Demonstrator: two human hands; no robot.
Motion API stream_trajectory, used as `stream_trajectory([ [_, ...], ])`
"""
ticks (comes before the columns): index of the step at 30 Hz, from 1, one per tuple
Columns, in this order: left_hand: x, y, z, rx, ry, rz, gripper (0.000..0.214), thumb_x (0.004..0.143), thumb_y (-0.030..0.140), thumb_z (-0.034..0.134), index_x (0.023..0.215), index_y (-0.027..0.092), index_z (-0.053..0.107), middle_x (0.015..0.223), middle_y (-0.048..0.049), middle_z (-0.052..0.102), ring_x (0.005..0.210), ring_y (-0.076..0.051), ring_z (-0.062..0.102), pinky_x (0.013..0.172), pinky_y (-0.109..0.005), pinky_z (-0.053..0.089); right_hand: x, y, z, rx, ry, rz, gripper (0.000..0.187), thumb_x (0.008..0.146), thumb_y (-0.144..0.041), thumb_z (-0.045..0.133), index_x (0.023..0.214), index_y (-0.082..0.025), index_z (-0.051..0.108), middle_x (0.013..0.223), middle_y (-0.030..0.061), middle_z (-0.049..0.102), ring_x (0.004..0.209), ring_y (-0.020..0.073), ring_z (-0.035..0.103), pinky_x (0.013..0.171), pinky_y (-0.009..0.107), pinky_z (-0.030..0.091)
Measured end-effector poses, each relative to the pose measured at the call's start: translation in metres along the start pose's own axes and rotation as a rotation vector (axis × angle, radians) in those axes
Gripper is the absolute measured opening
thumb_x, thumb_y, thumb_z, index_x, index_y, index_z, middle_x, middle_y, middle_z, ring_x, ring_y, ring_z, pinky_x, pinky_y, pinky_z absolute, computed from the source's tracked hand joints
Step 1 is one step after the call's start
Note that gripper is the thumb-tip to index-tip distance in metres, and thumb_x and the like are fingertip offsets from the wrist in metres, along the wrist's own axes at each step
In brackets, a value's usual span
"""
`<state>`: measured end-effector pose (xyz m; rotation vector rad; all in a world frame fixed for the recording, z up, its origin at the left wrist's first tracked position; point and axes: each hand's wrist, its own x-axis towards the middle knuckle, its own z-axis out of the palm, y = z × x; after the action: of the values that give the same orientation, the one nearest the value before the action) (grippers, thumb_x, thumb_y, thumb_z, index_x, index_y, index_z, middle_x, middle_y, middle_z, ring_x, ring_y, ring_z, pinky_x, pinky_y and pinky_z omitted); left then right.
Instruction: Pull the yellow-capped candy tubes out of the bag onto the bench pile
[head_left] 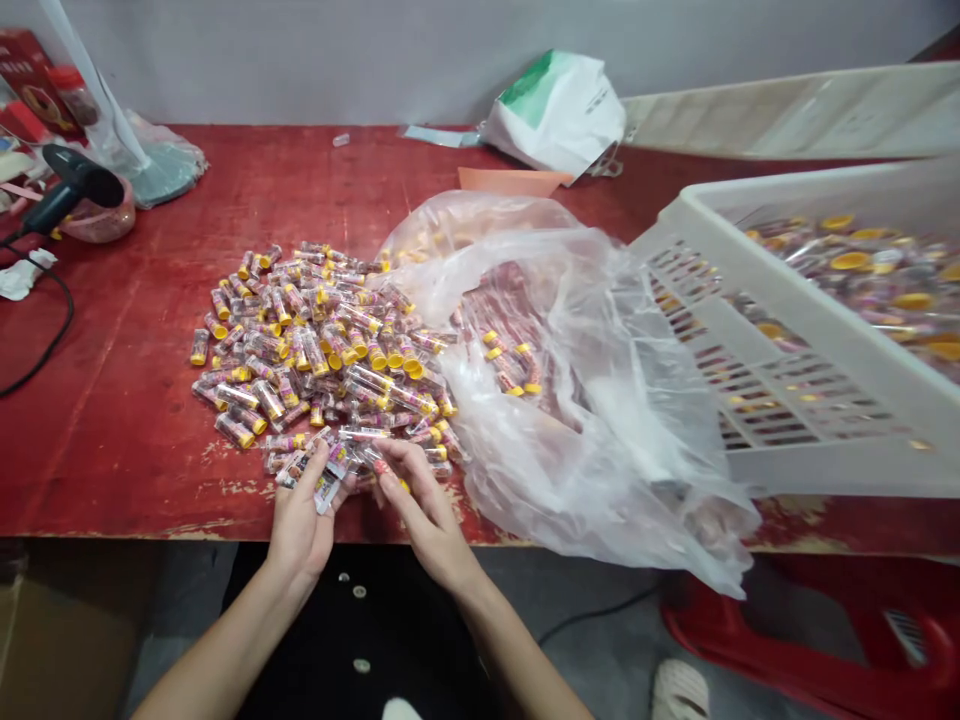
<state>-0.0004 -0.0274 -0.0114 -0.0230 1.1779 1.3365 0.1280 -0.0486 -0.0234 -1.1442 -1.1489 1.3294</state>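
Note:
Several small printed plastic labels (330, 484) are fanned out in my left hand (298, 520), under its thumb, at the table's front edge. Close beside it, my right hand (427, 515) has its fingers curled around a small clear tube (366, 456), partly hidden by the fingers. Just beyond both hands lies a heap of clear tubes with yellow caps (300, 340), wrapped in purple-printed labels. To the right of the heap, a thin clear plastic bag (622, 400) spreads over the table, with a few yellow-capped tubes (510, 362) at its opening.
A white slotted crate (795, 420) full of similar tubes stands on the right. Along the back lie a white and green bag (562, 115) and an orange sheet (514, 180). A black hair dryer (79, 185) and lamp base (169, 170) sit left. A red stool (817, 640) is below.

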Motion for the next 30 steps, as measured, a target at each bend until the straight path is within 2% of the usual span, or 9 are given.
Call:
stream_trajectory([
  [3, -0.001, 0.002, -0.001, -0.015, 0.019, -0.043, 0.025, 0.072, 0.015, 0.081, 0.095, 0.018, 0.071, 0.099, -0.0044, 0.075, 0.081, -0.016, 0.070, 0.064, -0.025, 0.059, -0.017, 0.003, -0.006, -0.058, 0.037, -0.106, 0.029, 0.094, -0.027, 0.059, 0.123, -0.028, 0.059, 0.117, 0.0060, 0.058, 0.108, 0.0191, 0.058, 0.094, 0.033, 0.050],
  [8, -0.005, 0.003, 0.002, -0.007, 0.039, -0.096, 0.027, 0.072, 0.012, 0.080, 0.097, 0.018, 0.071, 0.101, -0.0043, 0.075, 0.078, -0.015, 0.069, 0.061, -0.026, 0.060, -0.032, 0.015, -0.009, -0.068, 0.173, -0.244, 0.022, 0.090, -0.015, 0.062, 0.109, -0.027, 0.061, 0.105, 0.0043, 0.060, 0.104, 0.0173, 0.059, 0.091, 0.030, 0.051],
  [13, -0.012, 0.000, 0.001, -0.018, -0.004, -0.155, 0.019, 0.075, 0.016, 0.079, 0.092, 0.017, 0.071, 0.092, -0.0029, 0.075, 0.076, -0.014, 0.070, 0.063, -0.025, 0.060, -0.030, 0.015, -0.015, -0.170, 0.162, -0.311, 0.022, 0.087, -0.011, 0.065, 0.105, -0.024, 0.063, 0.103, 0.0068, 0.063, 0.101, 0.0204, 0.062, 0.089, 0.036, 0.052],
  [17, -0.014, -0.002, -0.002, 0.016, -0.017, -0.218, 0.021, 0.074, 0.020, 0.080, 0.094, 0.018, 0.072, 0.093, -0.0034, 0.075, 0.077, -0.015, 0.070, 0.063, -0.026, 0.061, -0.029, 0.012, -0.018, -0.296, 0.214, -0.434, 0.029, 0.084, -0.006, 0.067, 0.106, -0.024, 0.065, 0.103, 0.0082, 0.066, 0.100, 0.0229, 0.064, 0.089, 0.041, 0.053],
  [21, -0.017, -0.001, -0.004, 0.060, -0.057, -0.202, 0.028, 0.069, 0.022, 0.084, 0.094, 0.019, 0.072, 0.097, -0.0036, 0.074, 0.079, -0.015, 0.069, 0.063, -0.026, 0.060, -0.033, 0.010, -0.017, -0.346, 0.236, -0.511, 0.040, 0.080, -0.002, 0.070, 0.111, -0.027, 0.068, 0.104, 0.0073, 0.069, 0.097, 0.0226, 0.066, 0.084, 0.038, 0.055],
  [24, -0.020, -0.003, -0.006, 0.105, -0.138, -0.129, 0.029, 0.068, 0.025, 0.085, 0.093, 0.018, 0.071, 0.098, -0.0037, 0.074, 0.084, -0.016, 0.069, 0.068, -0.028, 0.060, -0.038, 0.007, -0.016, -0.348, 0.253, -0.470, 0.041, 0.082, -0.003, 0.069, 0.114, -0.029, 0.070, 0.108, 0.0069, 0.069, 0.100, 0.0220, 0.066, 0.086, 0.037, 0.055],
  [26, -0.021, -0.005, -0.007, 0.124, -0.178, -0.066, 0.030, 0.068, 0.028, 0.085, 0.093, 0.018, 0.071, 0.097, -0.0038, 0.073, 0.085, -0.016, 0.069, 0.071, -0.028, 0.059, -0.041, 0.003, -0.017, -0.354, 0.162, -0.411, 0.043, 0.087, -0.006, 0.064, 0.123, -0.030, 0.067, 0.117, 0.0085, 0.066, 0.109, 0.0225, 0.064, 0.093, 0.038, 0.054],
  [29, -0.022, -0.007, -0.009, 0.157, -0.179, 0.001, 0.033, 0.067, 0.031, 0.085, 0.091, 0.016, 0.069, 0.091, -0.0046, 0.073, 0.080, -0.016, 0.068, 0.069, -0.027, 0.058, -0.043, -0.001, -0.019, -0.345, -0.058, -0.355, 0.050, 0.095, -0.008, 0.050, 0.139, -0.030, 0.055, 0.132, 0.0108, 0.061, 0.124, 0.0235, 0.058, 0.102, 0.041, 0.050],
  [30, -0.022, -0.007, -0.010, 0.174, -0.183, 0.015, 0.034, 0.066, 0.032, 0.085, 0.091, 0.016, 0.069, 0.090, -0.0051, 0.073, 0.079, -0.016, 0.068, 0.068, -0.027, 0.058, -0.043, -0.002, -0.020, -0.333, -0.073, -0.346, 0.052, 0.095, -0.008, 0.048, 0.142, -0.030, 0.052, 0.133, 0.0112, 0.060, 0.123, 0.0232, 0.058, 0.101, 0.041, 0.051],
])
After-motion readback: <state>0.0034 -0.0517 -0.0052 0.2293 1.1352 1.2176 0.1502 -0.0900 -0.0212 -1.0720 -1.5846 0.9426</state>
